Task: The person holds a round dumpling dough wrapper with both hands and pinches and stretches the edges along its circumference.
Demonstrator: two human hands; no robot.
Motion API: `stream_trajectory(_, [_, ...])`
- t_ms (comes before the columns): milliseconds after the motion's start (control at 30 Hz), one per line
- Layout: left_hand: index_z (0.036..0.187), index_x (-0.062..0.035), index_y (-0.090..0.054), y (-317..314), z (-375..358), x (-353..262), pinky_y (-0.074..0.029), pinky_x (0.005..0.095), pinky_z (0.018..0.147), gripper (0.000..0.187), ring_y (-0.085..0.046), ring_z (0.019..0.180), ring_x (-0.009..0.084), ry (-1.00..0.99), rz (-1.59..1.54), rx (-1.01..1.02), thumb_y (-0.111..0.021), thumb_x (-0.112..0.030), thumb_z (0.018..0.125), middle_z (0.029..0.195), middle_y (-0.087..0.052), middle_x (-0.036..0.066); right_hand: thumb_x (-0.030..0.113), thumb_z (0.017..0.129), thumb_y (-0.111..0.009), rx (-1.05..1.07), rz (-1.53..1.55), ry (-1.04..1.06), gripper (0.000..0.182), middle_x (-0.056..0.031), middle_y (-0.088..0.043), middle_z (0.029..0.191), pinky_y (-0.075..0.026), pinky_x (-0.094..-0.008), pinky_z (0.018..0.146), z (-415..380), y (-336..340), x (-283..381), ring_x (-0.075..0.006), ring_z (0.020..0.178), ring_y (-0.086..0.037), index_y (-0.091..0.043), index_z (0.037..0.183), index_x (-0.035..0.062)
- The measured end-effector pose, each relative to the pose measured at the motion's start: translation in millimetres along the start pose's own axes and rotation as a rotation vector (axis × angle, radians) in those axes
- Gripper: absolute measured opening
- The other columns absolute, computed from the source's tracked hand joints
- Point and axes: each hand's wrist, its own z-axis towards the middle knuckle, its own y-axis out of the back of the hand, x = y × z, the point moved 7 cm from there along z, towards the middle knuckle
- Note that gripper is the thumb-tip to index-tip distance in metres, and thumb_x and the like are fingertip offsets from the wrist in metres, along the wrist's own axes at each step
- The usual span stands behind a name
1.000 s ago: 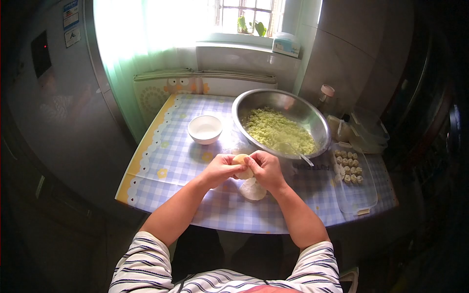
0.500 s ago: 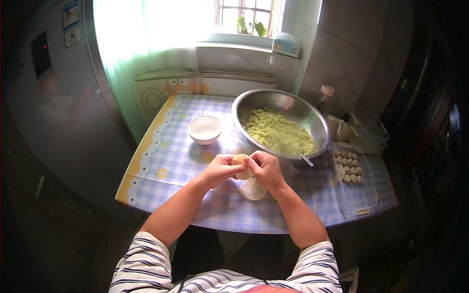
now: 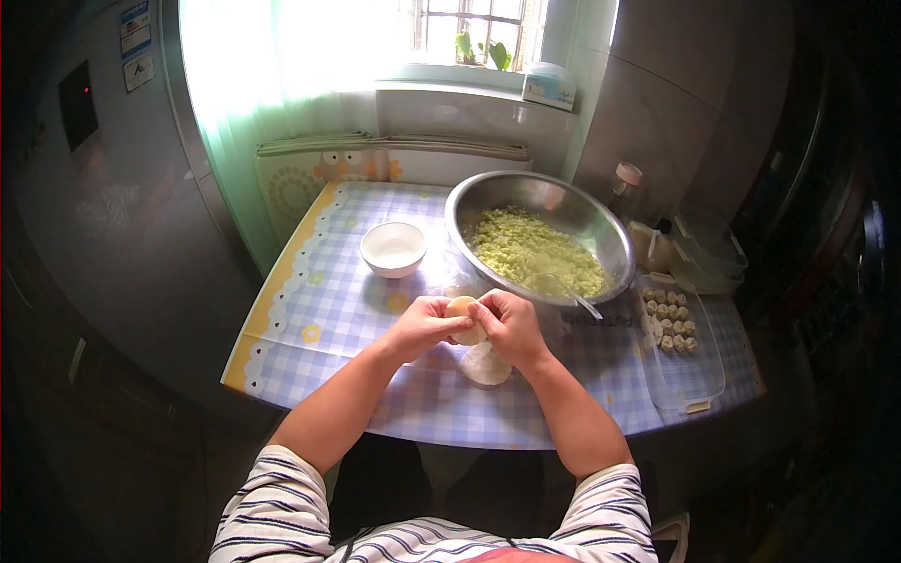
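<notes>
Between my left hand and my right hand is a pale round dumpling wrapper, pinched by the fingers of both. Its yellowish upper part shows between the thumbs. On the table just below the hands lies a pile of pale wrappers. Beyond the hands stands a large steel bowl of chopped green filling, a spoon leaning in it with its handle over the near rim. A white bowl sits behind my left hand.
At the right, a clear plastic box holds several small folded dumplings. Behind it are stacked clear containers and a jar with a pink lid. A checked cloth covers the table; a window sill with a tissue box is beyond.
</notes>
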Motion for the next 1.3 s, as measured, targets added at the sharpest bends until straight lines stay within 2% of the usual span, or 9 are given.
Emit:
stream_trajectory(100, [0.098,-0.0043,-0.064,0.1,0.2,0.5,-0.045,0.0208,0.061,0.028,-0.057,0.073,0.0063,-0.002,-0.002,0.002,-0.07,-0.025,0.079,0.086,-0.063,0.001,0.015,0.081,-0.063,-0.019,0.011,-0.004,0.015,-0.0098,-0.06,0.065,-0.044,-0.0275,0.054,-0.4,0.6,3.2,-0.0139,0.057,-0.055,-0.063,0.078,-0.0001])
stream_trajectory(400, [0.098,-0.0042,-0.063,0.4,0.1,0.8,-0.047,0.021,0.063,0.025,-0.057,0.075,0.0063,0.005,0.007,0.008,-0.068,-0.022,0.081,0.086,-0.063,0.001,0.015,0.081,-0.063,-0.031,0.102,-0.007,0.016,-0.0091,-0.06,0.064,-0.044,-0.0273,0.054,0.2,-1.7,-1.6,-0.0131,0.056,-0.054,-0.063,0.08,-0.0006])
stream_trajectory(500, [0.099,-0.0042,-0.063,-0.2,0.2,0.7,-0.047,0.0209,0.063,0.025,-0.057,0.075,0.006,0.003,-0.004,0.017,-0.068,-0.022,0.081,0.086,-0.063,0.001,0.015,0.082,-0.063,0.019,-0.005,-0.02,0.016,-0.0038,-0.06,0.066,-0.043,-0.0239,0.054,-0.3,-0.6,2.1,-0.0071,0.059,-0.052,-0.062,0.08,-0.0002])
stream_trajectory(700, [0.099,-0.0039,-0.063,0.4,0.7,1.8,-0.046,0.021,0.061,0.029,-0.057,0.074,0.0061,-0.005,0.001,0.002,-0.069,-0.025,0.08,0.086,-0.063,0.001,0.016,0.082,-0.063,0.009,-0.019,-0.012,0.016,-0.0052,-0.059,0.065,-0.043,-0.0243,0.054,0.0,-0.2,0.9,-0.0084,0.059,-0.052,-0.062,0.078,-0.0003])
stream_trajectory(800, [0.099,-0.0041,-0.063,0.5,0.7,1.4,-0.047,0.0211,0.062,0.027,-0.057,0.074,0.0061,-0.004,0.017,0.009,-0.068,-0.023,0.081,0.086,-0.063,0.001,0.017,0.08,-0.063,-0.009,-0.015,-0.01,0.018,-0.0101,-0.059,0.065,-0.044,-0.0281,0.055,-0.1,0.5,1.8,-0.0147,0.057,-0.055,-0.062,0.078,-0.0005])
stream_trajectory(1000, [0.099,-0.0042,-0.063,0.3,0.7,1.4,-0.046,0.021,0.062,0.029,-0.057,0.075,0.0064,-0.003,0.004,0.005,-0.069,-0.025,0.08,0.086,-0.063,0.001,0.018,0.081,-0.063,-0.031,0.072,-0.007,0.019,-0.0105,-0.06,0.063,-0.044,-0.0279,0.053,0.6,-1.0,-3.8,-0.0146,0.055,-0.055,-0.062,0.078,-0.0008])
stream_trajectory(1100, [0.099,-0.0043,-0.063,1.0,1.1,2.6,-0.046,0.0209,0.062,0.03,-0.057,0.074,0.0066,-0.003,0.0,0.004,-0.069,-0.026,0.079,0.087,-0.063,0.001,0.016,0.083,-0.063,0.015,-0.004,-0.019,0.017,-0.0038,-0.059,0.065,-0.042,-0.0229,0.053,0.4,-0.8,-0.1,-0.007,0.058,-0.052,-0.062,0.079,-0.0003])
stream_trajectory(1300, [0.099,-0.0048,-0.064,0.0,0.2,1.4,-0.046,0.021,0.062,0.027,-0.057,0.074,0.0063,-0.002,0.002,-0.001,-0.069,-0.024,0.08,0.087,-0.063,0.001,0.016,0.082,-0.064,0.005,-0.018,-0.027,0.018,-0.0047,-0.059,0.064,-0.042,-0.0239,0.052,0.4,0.4,0.6,-0.0078,0.058,-0.051,-0.061,0.077,-0.0004])
